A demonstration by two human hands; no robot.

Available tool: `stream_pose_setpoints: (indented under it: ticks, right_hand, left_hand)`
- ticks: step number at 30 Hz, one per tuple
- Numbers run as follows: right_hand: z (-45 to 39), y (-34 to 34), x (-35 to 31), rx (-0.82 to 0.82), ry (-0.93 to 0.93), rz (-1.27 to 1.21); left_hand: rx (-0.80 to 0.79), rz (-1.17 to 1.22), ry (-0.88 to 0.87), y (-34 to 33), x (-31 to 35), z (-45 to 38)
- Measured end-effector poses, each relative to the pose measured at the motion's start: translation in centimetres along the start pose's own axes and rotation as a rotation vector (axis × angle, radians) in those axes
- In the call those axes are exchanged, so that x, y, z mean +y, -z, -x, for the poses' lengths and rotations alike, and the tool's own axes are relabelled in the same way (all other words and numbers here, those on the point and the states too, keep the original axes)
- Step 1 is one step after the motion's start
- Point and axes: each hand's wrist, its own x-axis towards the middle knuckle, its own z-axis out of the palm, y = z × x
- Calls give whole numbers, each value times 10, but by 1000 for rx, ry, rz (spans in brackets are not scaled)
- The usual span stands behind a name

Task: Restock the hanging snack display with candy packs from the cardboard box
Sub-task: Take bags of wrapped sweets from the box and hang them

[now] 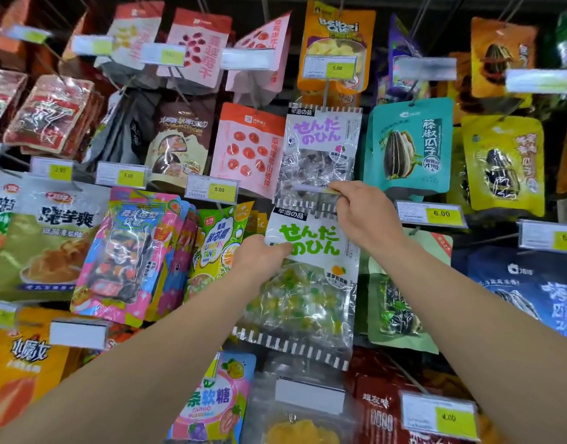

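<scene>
Green-lettered candy pack is gripped by the left hand while its top is pinched by the right hand, likely for hooking.

Price tags: several blurred, unreadable.
Green-lettered candy pack: top corner hidden behind right hand.
Forearms: cut off by bottom edge.
</scene>
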Motion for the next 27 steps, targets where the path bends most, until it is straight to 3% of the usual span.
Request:
stream_pose_setpoints:
  ticks: [9, 20, 27]
  right_hand:
    - [28, -11, -5, 22, -41, -79]
    - [102, -27, -16, -98, -195, -103]
    - [151, -35, -22, -152, -400, -380]
  left_hand:
    - [-36, -12, 47, -8, -2, -3]
    - [-21, 86, 80, -3, -29, 10]
    - [-36, 53, 103, -4, -37, 29]
